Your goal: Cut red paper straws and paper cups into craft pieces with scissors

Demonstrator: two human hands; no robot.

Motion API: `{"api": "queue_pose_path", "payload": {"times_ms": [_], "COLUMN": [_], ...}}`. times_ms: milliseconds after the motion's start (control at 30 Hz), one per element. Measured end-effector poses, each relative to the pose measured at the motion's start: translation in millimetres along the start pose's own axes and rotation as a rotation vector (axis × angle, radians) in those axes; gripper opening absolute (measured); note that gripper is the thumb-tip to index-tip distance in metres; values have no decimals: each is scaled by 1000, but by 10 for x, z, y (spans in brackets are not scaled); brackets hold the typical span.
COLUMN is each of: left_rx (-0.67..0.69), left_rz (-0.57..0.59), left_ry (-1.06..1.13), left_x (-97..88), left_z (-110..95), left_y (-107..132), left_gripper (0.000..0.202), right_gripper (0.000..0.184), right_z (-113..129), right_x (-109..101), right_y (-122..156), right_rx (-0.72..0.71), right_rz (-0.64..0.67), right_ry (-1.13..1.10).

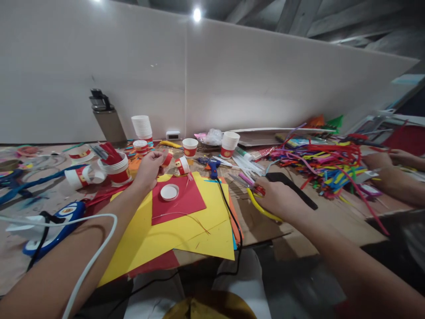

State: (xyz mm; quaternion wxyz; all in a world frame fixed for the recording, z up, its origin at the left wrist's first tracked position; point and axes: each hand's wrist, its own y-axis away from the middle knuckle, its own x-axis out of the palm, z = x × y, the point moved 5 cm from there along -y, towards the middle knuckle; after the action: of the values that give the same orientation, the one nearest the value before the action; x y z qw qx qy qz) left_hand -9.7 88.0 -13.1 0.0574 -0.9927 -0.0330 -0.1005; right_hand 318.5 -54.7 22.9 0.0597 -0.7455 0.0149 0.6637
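Observation:
My left hand [151, 168] pinches a small red cut piece of paper cup [168, 157] above the edge of the red sheet. Close beside it, a cut red-and-white paper cup [182, 165] lies tipped. A round white cup bottom [169, 192] rests on the red paper sheet [181, 208], which lies over yellow sheets [212, 239]. To the right, my right hand [277, 197] is closed on the red handle of scissors [259, 190], whose blades point left. A pink-purple stick [245, 179] and a curved yellow strip [262, 210] lie against the scissors; their kind is unclear.
A blue glue gun [214, 168] trails a black cord over the sheets. Stacked paper cups [229, 145], a cup holding red sticks [116, 170], a bottle [108, 119] and a blue-and-white power strip [55, 228] stand around. Pipe cleaners [332, 168] pile rightward, near another person's hands [381, 168].

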Motion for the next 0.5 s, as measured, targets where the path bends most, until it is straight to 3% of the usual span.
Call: {"api": "queue_pose_path", "payload": {"times_ms": [167,267,367,500], "left_rx": [-26,-38,-49,-11], "left_rz": [-23,-31,-42,-70], "left_ry": [30,40,36,19], "left_x": [-11,-10,-20,-68], "left_z": [-7,34,111,216], "left_y": [-2,-7,-25,-63], "left_gripper": [16,13,13,13], "right_gripper": [34,36,27,26], "right_z": [39,158,497,1239], "right_x": [95,12,-191,-311], "right_y": [-103,-155,-190,-248], "right_rx": [-75,-159,-311,-644], "right_rz": [20,-8,-143,-211], "right_ry": [91,137,1,-212]}}
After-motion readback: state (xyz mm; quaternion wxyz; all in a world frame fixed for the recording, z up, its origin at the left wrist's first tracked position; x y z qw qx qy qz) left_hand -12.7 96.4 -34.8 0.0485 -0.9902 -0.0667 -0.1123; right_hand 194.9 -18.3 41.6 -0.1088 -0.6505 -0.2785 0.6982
